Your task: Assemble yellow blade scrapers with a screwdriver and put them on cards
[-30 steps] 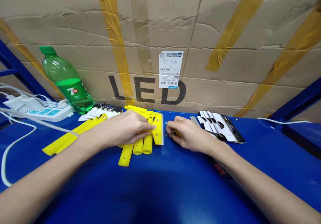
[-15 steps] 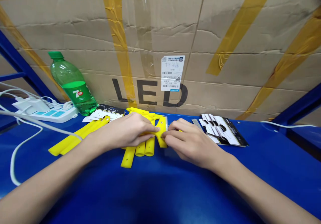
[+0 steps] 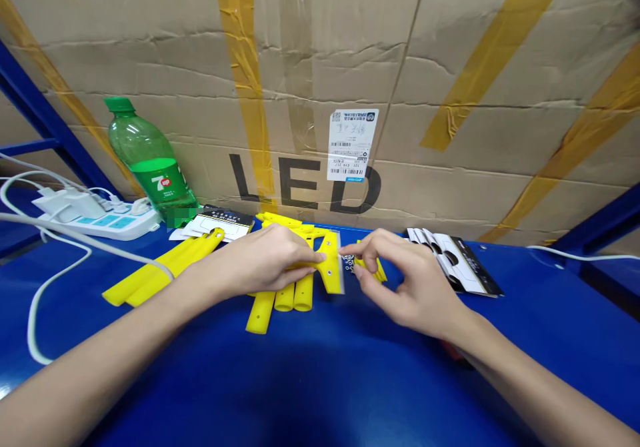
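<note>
My left hand lies palm down on a bunch of yellow plastic scraper handles on the blue table, its fingers pressing the flat yellow head of the top one. Just right of that head my right hand is lifted a little, with thumb and forefinger pinched on something tiny at the head's edge. Under its fingers lies a small yellow piece. What the pinch holds is too small to name.
A green 7up bottle and a white power strip with cables stand at the back left. More yellow handles lie left. Printed cards and a stack of black-and-white cards lie behind. A taped cardboard box walls the back.
My right hand has risen off the table and shifted right, from lying flat beside the yellow head to a raised pinch. My left hand has stayed on the handles.
</note>
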The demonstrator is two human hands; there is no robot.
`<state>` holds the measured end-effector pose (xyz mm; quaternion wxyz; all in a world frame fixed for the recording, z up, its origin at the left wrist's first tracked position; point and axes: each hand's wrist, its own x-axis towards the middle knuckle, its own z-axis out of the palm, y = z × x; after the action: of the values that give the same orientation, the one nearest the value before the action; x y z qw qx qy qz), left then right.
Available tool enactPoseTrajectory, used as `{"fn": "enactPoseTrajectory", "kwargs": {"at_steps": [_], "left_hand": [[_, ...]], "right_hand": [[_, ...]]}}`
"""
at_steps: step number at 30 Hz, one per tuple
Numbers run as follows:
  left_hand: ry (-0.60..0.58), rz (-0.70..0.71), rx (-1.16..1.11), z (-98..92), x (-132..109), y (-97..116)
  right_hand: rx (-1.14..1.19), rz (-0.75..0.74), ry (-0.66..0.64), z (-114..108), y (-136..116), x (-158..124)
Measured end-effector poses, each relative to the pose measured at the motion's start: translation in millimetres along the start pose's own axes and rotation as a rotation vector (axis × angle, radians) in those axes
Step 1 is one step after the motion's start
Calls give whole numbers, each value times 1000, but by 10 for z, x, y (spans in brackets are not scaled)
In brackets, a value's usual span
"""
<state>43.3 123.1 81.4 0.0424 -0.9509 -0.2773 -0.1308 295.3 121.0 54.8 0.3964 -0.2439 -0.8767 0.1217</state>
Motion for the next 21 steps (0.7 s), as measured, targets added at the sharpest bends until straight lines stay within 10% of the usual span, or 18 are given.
{"fn": "enactPoseTrajectory", "kwargs": {"at_steps": [13,17,21], "left_hand": [[-15,33,-36,-23,50,107],[43,58,-33,11,57,102],[125,77,-9,49,73,109]], "right_hand": [[-290,-70,-88,-32,60,-18],[-38,474,108,-25,87,45],[664,922,-87,-55,98,124]]}}
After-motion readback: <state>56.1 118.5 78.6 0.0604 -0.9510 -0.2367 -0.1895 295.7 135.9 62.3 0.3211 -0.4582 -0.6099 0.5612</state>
